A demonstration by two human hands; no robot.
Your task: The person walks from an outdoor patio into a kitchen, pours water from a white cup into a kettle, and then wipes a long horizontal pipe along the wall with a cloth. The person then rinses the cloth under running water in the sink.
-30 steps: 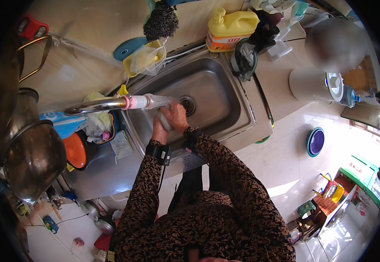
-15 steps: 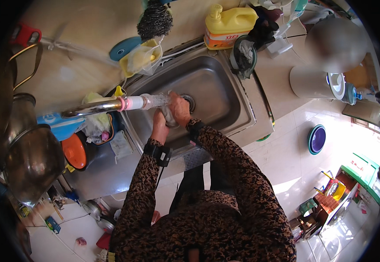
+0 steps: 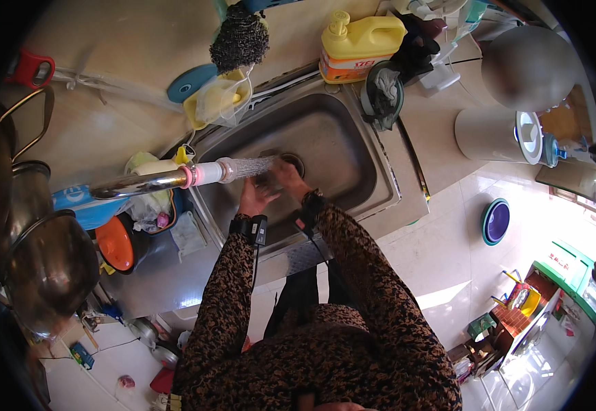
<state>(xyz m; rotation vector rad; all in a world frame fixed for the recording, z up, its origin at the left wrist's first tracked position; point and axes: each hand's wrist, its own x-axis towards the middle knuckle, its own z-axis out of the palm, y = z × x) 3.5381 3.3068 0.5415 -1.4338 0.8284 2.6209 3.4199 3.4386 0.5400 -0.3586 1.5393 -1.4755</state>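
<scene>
Both my hands are down in the steel sink [image 3: 353, 137], under the spray from the faucet [image 3: 154, 181] that reaches in from the left. My left hand [image 3: 252, 198] has its fingers raised into the water. My right hand [image 3: 288, 179] is curled just right of it, next to the drain [image 3: 292, 163]. The two hands touch, and something small and dark shows between them. I cannot make out what it is or which hand grips it. A black band is on each wrist.
A yellow detergent jug [image 3: 356, 44], a steel scourer [image 3: 238, 41] and a yellow bag [image 3: 217, 103] stand behind the sink. Pots [image 3: 47, 267] and an orange lid [image 3: 115, 243] crowd the left counter. A white container [image 3: 493, 135] sits right; a blue basin [image 3: 496, 221] lies on the floor.
My hands have stayed under the spray, shifting against each other. The right hand has slid off the left and now lies closer to the drain.
</scene>
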